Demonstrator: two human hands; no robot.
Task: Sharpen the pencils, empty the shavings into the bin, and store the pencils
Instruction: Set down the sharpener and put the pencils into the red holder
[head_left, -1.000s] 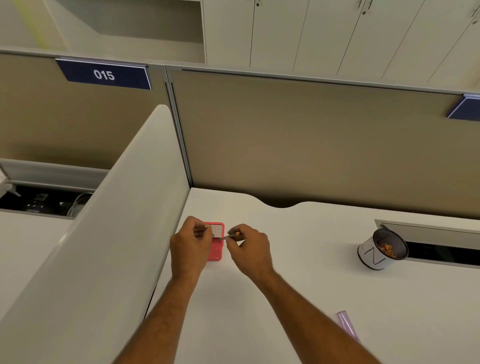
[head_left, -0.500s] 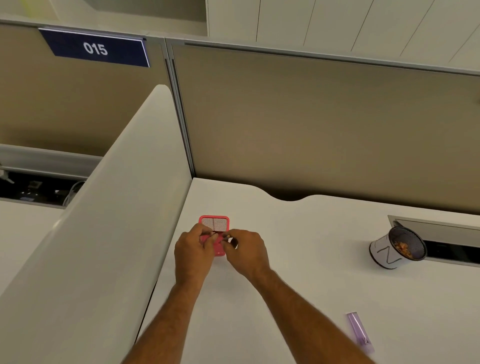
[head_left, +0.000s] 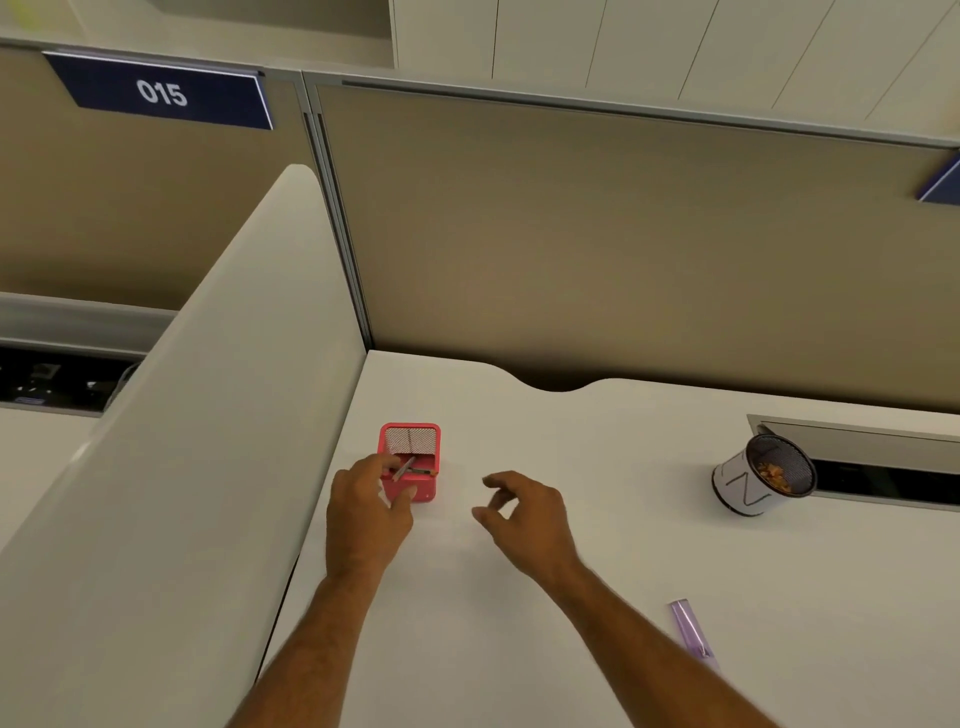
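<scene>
- Left hand (head_left: 366, 512) pinches a pencil (head_left: 404, 468) over the red holder (head_left: 410, 460).
- Right hand (head_left: 524, 514) hovers nearby, fingers loosely curled, holding nothing.
- Bin (head_left: 761, 475) stands well apart.

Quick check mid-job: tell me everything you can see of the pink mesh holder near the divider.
The pink mesh holder is a small square box with rounded corners; its far inner wall shows fine mesh, its near outer face looks solid. It stands upright on the white desk, near the desk's left edge beside the divider. A pencil leans inside it, and another seems to lie across its near rim. The left hand is at its near left corner, thumb against the front face. The right hand is apart from it, open.
</scene>
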